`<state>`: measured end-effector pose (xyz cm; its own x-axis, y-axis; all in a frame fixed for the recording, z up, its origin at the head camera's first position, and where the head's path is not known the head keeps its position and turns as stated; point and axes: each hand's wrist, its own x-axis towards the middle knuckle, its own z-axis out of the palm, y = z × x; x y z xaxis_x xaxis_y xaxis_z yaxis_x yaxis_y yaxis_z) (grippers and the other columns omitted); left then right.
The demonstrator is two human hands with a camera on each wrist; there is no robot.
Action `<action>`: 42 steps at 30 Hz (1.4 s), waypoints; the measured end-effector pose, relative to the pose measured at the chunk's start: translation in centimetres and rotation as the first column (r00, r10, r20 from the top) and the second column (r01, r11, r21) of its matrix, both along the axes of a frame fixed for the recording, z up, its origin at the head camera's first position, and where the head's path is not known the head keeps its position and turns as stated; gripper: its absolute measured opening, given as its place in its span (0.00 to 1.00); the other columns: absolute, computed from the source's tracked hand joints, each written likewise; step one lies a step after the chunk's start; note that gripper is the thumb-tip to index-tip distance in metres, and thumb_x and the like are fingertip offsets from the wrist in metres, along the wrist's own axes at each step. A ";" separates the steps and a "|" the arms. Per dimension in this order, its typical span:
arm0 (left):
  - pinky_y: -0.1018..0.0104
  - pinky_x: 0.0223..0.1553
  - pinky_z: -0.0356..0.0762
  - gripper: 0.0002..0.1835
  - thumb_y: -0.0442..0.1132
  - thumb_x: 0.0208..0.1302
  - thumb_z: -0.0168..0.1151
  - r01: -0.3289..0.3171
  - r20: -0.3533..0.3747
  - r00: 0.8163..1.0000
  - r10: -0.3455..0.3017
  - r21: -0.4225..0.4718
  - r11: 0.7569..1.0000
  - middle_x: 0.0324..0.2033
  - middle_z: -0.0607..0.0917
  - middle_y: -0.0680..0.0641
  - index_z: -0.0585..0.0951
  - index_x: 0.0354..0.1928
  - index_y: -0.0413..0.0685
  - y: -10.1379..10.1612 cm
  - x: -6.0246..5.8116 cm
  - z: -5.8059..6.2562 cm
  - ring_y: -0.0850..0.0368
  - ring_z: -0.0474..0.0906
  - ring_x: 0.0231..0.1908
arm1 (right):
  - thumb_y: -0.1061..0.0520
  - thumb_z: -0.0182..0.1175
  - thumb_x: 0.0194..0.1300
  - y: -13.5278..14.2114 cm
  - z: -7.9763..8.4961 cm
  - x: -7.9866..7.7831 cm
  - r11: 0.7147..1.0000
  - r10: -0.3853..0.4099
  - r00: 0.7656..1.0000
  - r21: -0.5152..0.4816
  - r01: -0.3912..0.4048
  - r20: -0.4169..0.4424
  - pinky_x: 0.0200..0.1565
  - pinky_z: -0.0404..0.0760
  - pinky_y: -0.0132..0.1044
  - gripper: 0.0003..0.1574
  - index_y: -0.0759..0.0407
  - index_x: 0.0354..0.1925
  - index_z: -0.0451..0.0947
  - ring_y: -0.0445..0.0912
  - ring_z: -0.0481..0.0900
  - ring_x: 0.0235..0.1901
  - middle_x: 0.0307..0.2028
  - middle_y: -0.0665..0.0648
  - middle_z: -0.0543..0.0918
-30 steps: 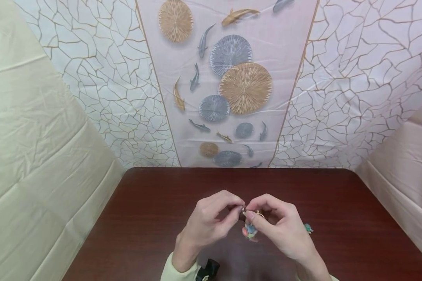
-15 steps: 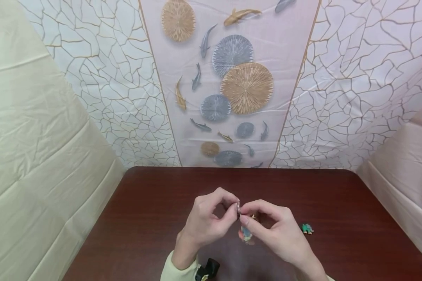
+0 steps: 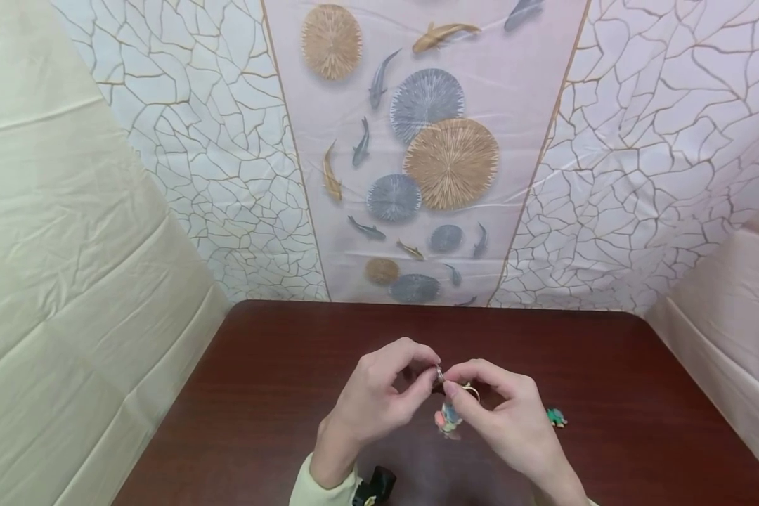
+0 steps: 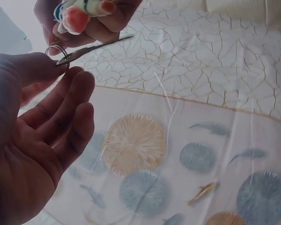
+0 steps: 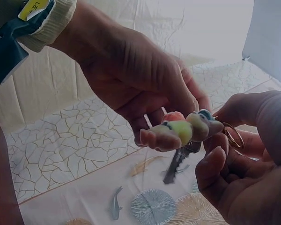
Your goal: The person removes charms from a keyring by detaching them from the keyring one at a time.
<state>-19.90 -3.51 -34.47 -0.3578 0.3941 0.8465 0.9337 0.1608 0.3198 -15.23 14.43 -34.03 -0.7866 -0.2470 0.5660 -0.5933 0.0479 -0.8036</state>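
Note:
My left hand [image 3: 382, 393] pinches a silver split ring [image 4: 57, 55] between thumb and forefinger. A metal key [image 5: 177, 164] hangs on that ring, its toothed blade pointing away. Touching close by, my right hand [image 3: 512, 414] pinches a small figurine keychain by its top, near a gold ring [image 5: 234, 136]. Its figurine [image 5: 180, 131], with blue, yellow and coral-pink parts, dangles below the right fingertips. Whether the gold ring's end is threaded on the split ring is hidden by the fingers.
A small green figure [image 3: 555, 417] lies on the dark red-brown table [image 3: 278, 351], right of my right hand. A black wrist strap [image 3: 374, 486] is on my left wrist. Patterned cloth [image 3: 449, 161] hangs behind the table, with cream cloth [image 3: 69, 281] at the left.
Both hands shift slightly left, then back right, still pinching the ring and keychain together. The green figure, partly covered by the right hand a second ago, shows more fully now.

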 end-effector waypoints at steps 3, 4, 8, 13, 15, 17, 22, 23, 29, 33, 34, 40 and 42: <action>0.83 0.33 0.72 0.07 0.27 0.56 0.57 -0.060 -0.112 0.992 0.055 -0.036 0.998 0.30 0.79 0.53 0.77 0.35 0.45 0.1 -0.1 0.0 0.68 0.74 0.30 | 0.72 0.58 0.58 0.0 -0.1 -0.1 1.000 -0.017 1.000 -0.002 0.017 -0.018 0.18 0.76 0.34 0.09 0.62 0.37 0.78 0.44 0.78 0.19 0.25 0.57 0.80; 0.83 0.34 0.72 0.07 0.27 0.57 0.57 -0.078 -0.139 0.988 0.071 -0.044 0.996 0.30 0.79 0.54 0.78 0.35 0.45 0.1 -0.1 0.0 0.68 0.74 0.31 | 0.72 0.58 0.58 0.0 -0.2 -0.1 1.000 -0.019 1.000 -0.003 0.019 -0.023 0.18 0.76 0.34 0.09 0.62 0.37 0.78 0.44 0.78 0.19 0.25 0.57 0.80; 0.85 0.33 0.71 0.06 0.28 0.56 0.59 -0.117 -0.158 0.982 0.106 -0.059 0.991 0.28 0.79 0.55 0.78 0.32 0.47 0.0 -0.2 -0.3 0.70 0.74 0.29 | 0.74 0.57 0.57 0.0 -0.4 -0.3 0.999 0.017 0.999 -0.039 -0.018 -0.029 0.18 0.76 0.34 0.10 0.66 0.37 0.77 0.46 0.78 0.18 0.24 0.59 0.80; 0.86 0.25 0.67 0.06 0.29 0.57 0.60 -0.084 -0.021 0.996 0.083 -0.040 0.996 0.26 0.82 0.56 0.77 0.28 0.50 -0.2 -0.1 -0.6 0.72 0.71 0.24 | 0.73 0.57 0.58 0.0 -0.3 -0.3 0.999 0.036 0.999 -0.028 -0.036 -0.002 0.19 0.77 0.35 0.09 0.65 0.38 0.77 0.47 0.79 0.18 0.25 0.58 0.80; 0.86 0.22 0.65 0.07 0.31 0.58 0.60 -0.076 0.052 0.996 0.077 -0.034 0.997 0.26 0.83 0.57 0.77 0.27 0.51 -0.3 0.0 -0.6 0.73 0.70 0.22 | 0.72 0.57 0.58 -0.1 -0.2 -0.2 0.999 0.040 0.999 -0.015 -0.040 0.017 0.19 0.77 0.36 0.09 0.64 0.38 0.77 0.48 0.80 0.18 0.25 0.58 0.80; 0.86 0.21 0.64 0.08 0.32 0.59 0.59 -0.070 0.115 0.991 0.074 -0.035 0.997 0.26 0.83 0.58 0.76 0.26 0.53 -0.4 0.0 -0.7 0.74 0.68 0.21 | 0.71 0.57 0.59 -0.1 -0.1 -0.2 0.999 0.044 0.999 -0.006 -0.044 0.030 0.19 0.77 0.37 0.09 0.62 0.38 0.77 0.49 0.79 0.18 0.24 0.57 0.80; 0.86 0.23 0.66 0.06 0.32 0.59 0.58 -0.083 0.099 0.991 0.091 -0.080 0.993 0.26 0.80 0.59 0.76 0.29 0.53 -0.1 -0.2 -0.8 0.74 0.68 0.22 | 0.70 0.57 0.60 -0.1 0.0 -0.2 1.000 0.023 0.999 0.006 -0.023 0.038 0.19 0.77 0.37 0.08 0.61 0.37 0.77 0.47 0.79 0.18 0.25 0.57 0.81; 0.86 0.25 0.67 0.05 0.32 0.59 0.58 -0.085 0.081 0.992 0.092 -0.083 0.993 0.27 0.80 0.59 0.76 0.32 0.52 0.0 -0.3 -0.8 0.74 0.69 0.23 | 0.70 0.57 0.60 -0.1 0.0 -0.2 1.000 0.012 0.999 0.009 -0.012 0.041 0.19 0.77 0.37 0.07 0.62 0.37 0.77 0.46 0.79 0.18 0.25 0.56 0.81; 0.86 0.33 0.71 0.08 0.29 0.56 0.60 -0.128 -0.145 0.983 0.114 -0.089 0.988 0.31 0.77 0.54 0.75 0.37 0.44 0.4 -0.4 -0.6 0.70 0.74 0.29 | 0.70 0.59 0.59 0.4 0.3 0.0 0.998 -0.064 0.998 0.026 0.063 0.022 0.20 0.78 0.36 0.05 0.63 0.35 0.77 0.46 0.80 0.18 0.22 0.54 0.79; 0.85 0.34 0.71 0.05 0.29 0.55 0.61 -0.186 -0.264 0.951 0.159 -0.083 0.979 0.29 0.78 0.54 0.77 0.31 0.46 0.6 -0.1 -0.3 0.69 0.74 0.29 | 0.68 0.60 0.58 0.6 0.4 0.0 0.994 -0.101 0.995 0.051 0.100 0.014 0.20 0.77 0.35 0.05 0.62 0.35 0.78 0.44 0.79 0.18 0.22 0.53 0.79; 0.85 0.33 0.71 0.04 0.30 0.55 0.62 -0.185 -0.269 0.950 0.158 -0.078 0.980 0.28 0.78 0.55 0.77 0.30 0.46 0.5 -0.1 -0.3 0.69 0.74 0.28 | 0.69 0.60 0.58 0.6 0.4 0.1 0.995 -0.089 0.996 0.046 0.089 0.016 0.20 0.77 0.35 0.05 0.62 0.35 0.77 0.44 0.79 0.17 0.22 0.53 0.79; 0.86 0.28 0.67 0.04 0.31 0.55 0.61 -0.116 -0.180 0.978 0.108 -0.037 0.992 0.23 0.79 0.57 0.78 0.27 0.49 0.3 0.0 -0.4 0.71 0.69 0.23 | 0.70 0.59 0.58 0.6 0.3 0.1 0.997 -0.058 0.998 0.047 0.058 0.002 0.20 0.77 0.35 0.07 0.60 0.35 0.77 0.44 0.79 0.19 0.24 0.53 0.80; 0.86 0.27 0.67 0.04 0.31 0.55 0.60 -0.090 -0.132 0.987 0.087 -0.019 0.996 0.23 0.79 0.57 0.79 0.28 0.48 0.3 0.0 -0.5 0.72 0.69 0.23 | 0.69 0.60 0.58 0.6 0.3 0.1 0.992 -0.095 0.995 0.078 0.096 -0.012 0.21 0.77 0.33 0.08 0.58 0.35 0.78 0.42 0.78 0.20 0.25 0.51 0.81</action>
